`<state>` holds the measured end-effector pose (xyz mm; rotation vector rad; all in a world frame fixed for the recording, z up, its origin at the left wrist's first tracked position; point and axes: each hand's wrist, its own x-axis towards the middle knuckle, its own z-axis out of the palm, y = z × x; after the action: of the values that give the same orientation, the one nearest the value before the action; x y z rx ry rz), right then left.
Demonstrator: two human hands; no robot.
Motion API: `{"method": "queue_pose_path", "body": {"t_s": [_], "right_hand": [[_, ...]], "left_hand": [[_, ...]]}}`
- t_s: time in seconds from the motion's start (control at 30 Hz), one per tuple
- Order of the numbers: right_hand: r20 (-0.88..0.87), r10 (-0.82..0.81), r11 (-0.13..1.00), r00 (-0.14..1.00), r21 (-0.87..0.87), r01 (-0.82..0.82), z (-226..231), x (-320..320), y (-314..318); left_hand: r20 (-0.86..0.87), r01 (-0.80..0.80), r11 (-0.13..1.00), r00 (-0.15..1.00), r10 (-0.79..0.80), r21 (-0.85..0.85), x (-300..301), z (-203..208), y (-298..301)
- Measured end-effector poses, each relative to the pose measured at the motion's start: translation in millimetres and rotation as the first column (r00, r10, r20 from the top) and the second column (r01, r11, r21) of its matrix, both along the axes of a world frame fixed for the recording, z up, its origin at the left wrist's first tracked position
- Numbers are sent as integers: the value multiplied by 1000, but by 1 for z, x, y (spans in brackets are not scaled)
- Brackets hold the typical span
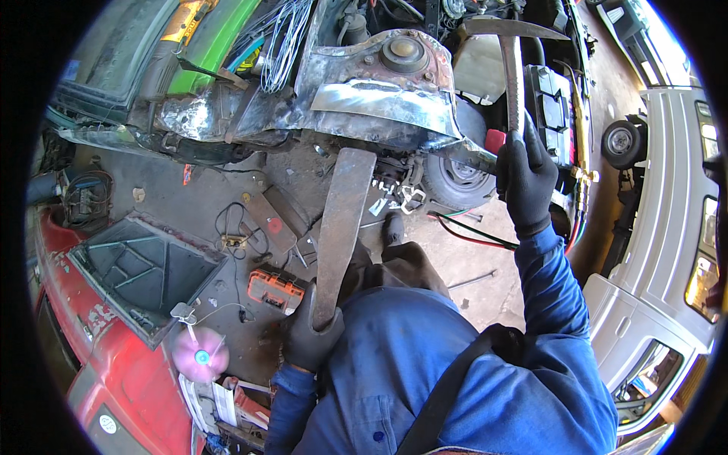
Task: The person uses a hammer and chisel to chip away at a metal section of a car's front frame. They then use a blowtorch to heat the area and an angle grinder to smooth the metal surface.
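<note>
My left hand (pixel 309 334), in a dark glove, grips the lower end of a long rusty metal bar (pixel 343 220). The bar's flat top end rests under the bare, curved sheet-metal wheel arch (pixel 379 102) of a stripped car. My right hand (pixel 525 178), also gloved, is raised and closed on the handle of a hammer (pixel 513 64). The hammer's pointed head is up near the top of the view, above the arch. Both my sleeves and my overalls are blue.
A small wheel (pixel 459 178) sits under the arch. An orange tool case (pixel 275 290) lies on the concrete floor among cables and scrap plates. A red car body (pixel 98 356) stands at the left, a white vehicle (pixel 667 227) at the right. Red and green hoses (pixel 470 231) cross the floor.
</note>
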<state>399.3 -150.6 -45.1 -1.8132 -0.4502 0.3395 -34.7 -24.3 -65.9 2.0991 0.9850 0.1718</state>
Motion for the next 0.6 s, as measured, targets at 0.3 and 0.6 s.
{"method": "queue_pose_path", "body": {"t_s": [0.3, 0.6], "right_hand": [[82, 89, 994, 993, -73, -83, 4, 3, 3], [79, 89, 993, 993, -85, -83, 6, 5, 5]], "left_hand": [[47, 51, 999, 998, -52, 19, 20, -9, -11], [56, 73, 996, 996, -76, 50, 51, -10, 7]]}}
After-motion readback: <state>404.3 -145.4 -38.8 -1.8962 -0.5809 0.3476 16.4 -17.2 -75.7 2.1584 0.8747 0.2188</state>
